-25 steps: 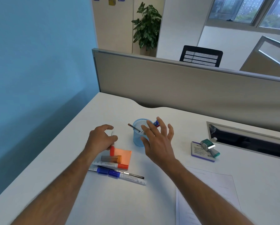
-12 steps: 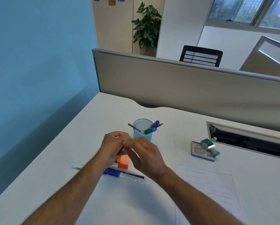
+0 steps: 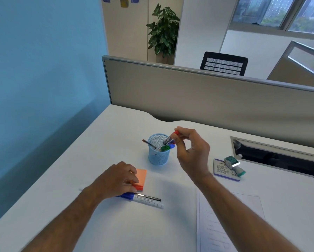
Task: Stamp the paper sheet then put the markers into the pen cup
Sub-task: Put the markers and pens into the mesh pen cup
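A white desk [image 3: 116,135] fills the lower frame, backed by a grey partition [image 3: 189,91], with a blue wall at left and a potted plant [image 3: 163,31], black chair [image 3: 224,63] and windows in the upper right. At centre stands a blue mesh pen cup [image 3: 157,155] holding pens. The right hand [image 3: 190,151] pinches a red-capped marker [image 3: 170,139] in its fingers at the cup's rim. The left hand [image 3: 116,179] rests curled over an orange sticky pad [image 3: 141,179]; what its fingers grip cannot be told. A blue marker [image 3: 143,200] lies just below. The paper sheet [image 3: 225,224] sits lower right, the stamp [image 3: 233,165] above it.
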A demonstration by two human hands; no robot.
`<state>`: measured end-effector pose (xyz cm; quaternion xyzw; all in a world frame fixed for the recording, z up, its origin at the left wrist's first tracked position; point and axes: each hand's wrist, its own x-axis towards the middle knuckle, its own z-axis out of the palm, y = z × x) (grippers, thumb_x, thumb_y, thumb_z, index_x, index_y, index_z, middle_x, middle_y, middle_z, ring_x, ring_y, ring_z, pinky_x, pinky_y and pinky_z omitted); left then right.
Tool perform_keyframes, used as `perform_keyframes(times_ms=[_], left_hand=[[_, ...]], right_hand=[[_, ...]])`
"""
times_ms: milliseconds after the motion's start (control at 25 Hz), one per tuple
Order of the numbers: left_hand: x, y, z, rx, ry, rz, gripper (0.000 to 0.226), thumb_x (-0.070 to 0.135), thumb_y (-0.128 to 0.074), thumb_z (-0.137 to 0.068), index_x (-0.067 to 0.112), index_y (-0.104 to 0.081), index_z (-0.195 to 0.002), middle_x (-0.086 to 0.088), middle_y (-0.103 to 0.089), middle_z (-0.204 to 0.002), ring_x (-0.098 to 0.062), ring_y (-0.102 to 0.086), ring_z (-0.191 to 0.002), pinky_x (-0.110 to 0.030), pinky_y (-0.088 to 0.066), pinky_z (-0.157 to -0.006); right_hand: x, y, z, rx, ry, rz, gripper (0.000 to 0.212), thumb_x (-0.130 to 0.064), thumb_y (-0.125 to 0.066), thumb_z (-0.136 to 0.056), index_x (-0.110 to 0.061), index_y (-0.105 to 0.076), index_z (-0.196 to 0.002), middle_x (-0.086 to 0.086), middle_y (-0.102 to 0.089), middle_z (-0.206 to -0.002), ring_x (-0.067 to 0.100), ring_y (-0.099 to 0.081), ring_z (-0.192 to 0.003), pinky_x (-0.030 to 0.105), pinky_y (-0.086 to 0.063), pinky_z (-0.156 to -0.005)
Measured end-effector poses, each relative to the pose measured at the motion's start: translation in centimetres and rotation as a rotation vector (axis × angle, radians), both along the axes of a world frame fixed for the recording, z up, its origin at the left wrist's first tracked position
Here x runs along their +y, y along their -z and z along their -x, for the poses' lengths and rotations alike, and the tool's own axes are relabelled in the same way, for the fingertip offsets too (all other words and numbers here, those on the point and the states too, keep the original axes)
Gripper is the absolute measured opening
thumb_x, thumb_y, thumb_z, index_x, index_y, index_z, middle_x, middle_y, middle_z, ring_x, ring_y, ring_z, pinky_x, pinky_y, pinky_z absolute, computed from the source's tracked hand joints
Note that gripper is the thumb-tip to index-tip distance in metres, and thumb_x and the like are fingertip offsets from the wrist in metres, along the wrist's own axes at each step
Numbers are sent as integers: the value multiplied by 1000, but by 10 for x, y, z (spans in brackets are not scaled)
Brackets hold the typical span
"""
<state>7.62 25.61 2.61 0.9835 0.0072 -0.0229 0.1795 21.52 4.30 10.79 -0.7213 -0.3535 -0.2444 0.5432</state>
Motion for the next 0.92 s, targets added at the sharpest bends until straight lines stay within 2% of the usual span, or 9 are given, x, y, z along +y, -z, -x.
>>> perform_keyframes(times_ms=[200,360,440,520,600,720,800,920], left_hand=[[-3,7,-4,-4,46,-63,27,51,-63,-85,34,-73,-105,17,-57,-125,-6,-47,-109,-30,-40,-93],[-8,13,-6,-121,22,-8,26,48,-69,-81,28,-73,-97,16,-56,-127,-7,-47,-115,-30,-39,-94],[-14,10,-7,-216,-6,32,24,45,-74,-77,26,-74,-93,15,-61,-121,-9,-51,-112,-31,-40,-92],[-20,5,-10,-368,-25,59,22,41,-76,-73,23,-74,-86,11,-69,-105,-13,-59,-99,-35,-44,-85],[-26,-3,-13,-470,-44,90,20,40,-73,-77,22,-73,-85,10,-72,-91,-14,-61,-87,-36,-44,-79],[-34,-13,-18,-491,-104,256,23,43,-67,-83,23,-71,-93,14,-71,-91,-6,-58,-86,-26,-40,-79],[-41,-20,-20,-499,-162,441,18,39,-70,-84,26,-70,-96,21,-68,-89,-6,-60,-84,-15,-43,-74],[-53,-28,-23,-618,-224,650,14,27,-76,-83,29,-69,-94,20,-70,-87,-8,-64,-79,-9,-46,-68]], right_hand=[[13,15,-1,-46,-3,176,16,-6,-71,-84,-7,-70,-100,5,-74,-92,25,-66,-79,42,-55,-72],[25,20,-5,-135,66,337,12,-10,-73,-78,-10,-72,-90,6,-71,-77,29,-61,-75,43,-50,-69],[28,24,-8,-137,101,414,11,-7,-78,-74,-11,-73,-83,6,-68,-71,31,-61,-78,41,-45,-72],[28,28,-9,-171,124,513,10,-6,-78,-73,-14,-73,-78,3,-68,-70,32,-60,-85,41,-40,-77],[27,32,-9,-230,150,609,11,-7,-77,-73,-16,-73,-78,0,-72,-76,32,-60,-94,46,-40,-84],[25,31,-4,-242,184,720,13,-14,-74,-77,-18,-74,-89,0,-74,-103,32,-53,-118,57,-32,-99],[21,28,-1,-256,176,631,15,-17,-70,-79,-16,-74,-93,2,-71,-111,31,-54,-116,54,-38,-97],[13,26,9,-138,-59,256,18,-22,-69,-83,-10,-73,-97,1,-74,-90,15,-61,-77,35,-52,-68]])
